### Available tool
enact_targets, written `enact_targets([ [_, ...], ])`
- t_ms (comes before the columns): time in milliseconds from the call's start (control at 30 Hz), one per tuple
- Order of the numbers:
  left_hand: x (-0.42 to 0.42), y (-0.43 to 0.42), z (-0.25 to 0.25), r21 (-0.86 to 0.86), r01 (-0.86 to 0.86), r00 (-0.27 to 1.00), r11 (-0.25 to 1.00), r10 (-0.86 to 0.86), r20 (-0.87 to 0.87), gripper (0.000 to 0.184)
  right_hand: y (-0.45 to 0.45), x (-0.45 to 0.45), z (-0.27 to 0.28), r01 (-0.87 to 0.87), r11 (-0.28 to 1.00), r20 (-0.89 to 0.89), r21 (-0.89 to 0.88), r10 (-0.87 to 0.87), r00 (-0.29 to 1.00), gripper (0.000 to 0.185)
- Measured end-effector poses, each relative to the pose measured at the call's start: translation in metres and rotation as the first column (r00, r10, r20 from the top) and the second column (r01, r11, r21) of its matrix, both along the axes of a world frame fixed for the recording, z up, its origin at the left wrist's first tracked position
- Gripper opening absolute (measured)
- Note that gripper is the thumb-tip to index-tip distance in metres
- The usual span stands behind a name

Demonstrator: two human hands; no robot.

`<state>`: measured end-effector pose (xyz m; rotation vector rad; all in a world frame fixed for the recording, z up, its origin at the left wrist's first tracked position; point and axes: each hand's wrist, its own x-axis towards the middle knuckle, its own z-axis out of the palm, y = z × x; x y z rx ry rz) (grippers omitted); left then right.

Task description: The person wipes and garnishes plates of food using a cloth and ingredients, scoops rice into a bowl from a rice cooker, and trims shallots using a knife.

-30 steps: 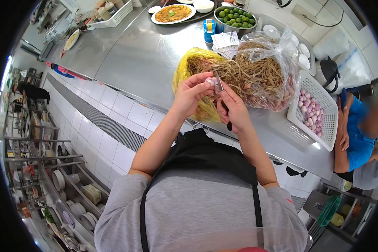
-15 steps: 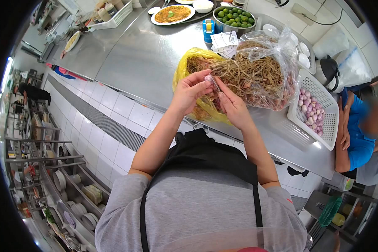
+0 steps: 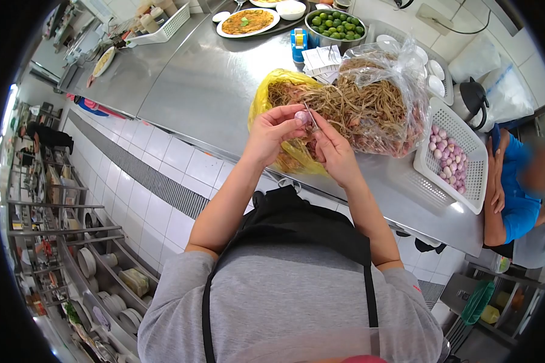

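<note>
My left hand [image 3: 274,134] pinches a small purple shallot [image 3: 301,117] between thumb and fingers. Close against it, my right hand [image 3: 335,152] is closed on a small knife [image 3: 310,115], whose thin blade touches or nearly touches the shallot's right side. Both hands are over the near edge of a yellow plastic bag [image 3: 261,97]. Dried brown stalks with shallots [image 3: 369,100] spill from this bag and lie partly under clear plastic. To the right, a white perforated basket [image 3: 427,166] holds many peeled shallots [image 3: 448,158].
A metal bowl of green limes [image 3: 336,27], a blue tape dispenser [image 3: 298,45] and paper slips [image 3: 323,60] stand behind the bag. A plate of orange food [image 3: 246,22] is at the back. Another person in a blue shirt [image 3: 515,193] leans at the counter's right end.
The shallot and the knife have turned slightly in my fingers, so more of the shallot shows. Both hands stay in nearly the same place.
</note>
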<state>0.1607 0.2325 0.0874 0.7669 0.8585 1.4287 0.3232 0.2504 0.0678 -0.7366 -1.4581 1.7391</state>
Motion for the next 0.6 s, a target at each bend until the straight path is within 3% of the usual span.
enact_targets([
  [200, -0.004, -0.001, -0.001, -0.01, 0.017, 1.0, 1.0, -0.018, -0.02, 0.03, 0.011, 0.003, 0.002, 0.111, 0.994, 0.064, -0.009, -0.11, 0.992, 0.038],
  [267, -0.007, 0.0, -0.005, -0.004, 0.025, 0.997, 1.0, -0.024, 0.08, 0.03, 0.016, 0.005, -0.007, 0.11, 0.994, 0.067, -0.014, -0.109, 0.992, 0.039],
  [400, -0.008, 0.002, -0.006, -0.013, -0.029, 0.994, 0.999, 0.031, 0.104, 0.03, 0.011, 0.002, -0.004, 0.151, 0.988, 0.106, 0.04, -0.154, 0.982, 0.039],
  [533, -0.008, 0.005, -0.006, -0.06, -0.038, 0.995, 0.997, 0.043, 0.085, 0.028, 0.012, 0.001, 0.004, 0.105, 0.987, 0.105, 0.119, -0.118, 0.987, 0.04],
  [600, -0.008, 0.007, -0.007, -0.087, -0.034, 0.994, 0.996, 0.043, 0.098, 0.028, 0.015, 0.004, 0.007, 0.047, 0.999, 0.22, 0.025, -0.052, 0.974, 0.042],
])
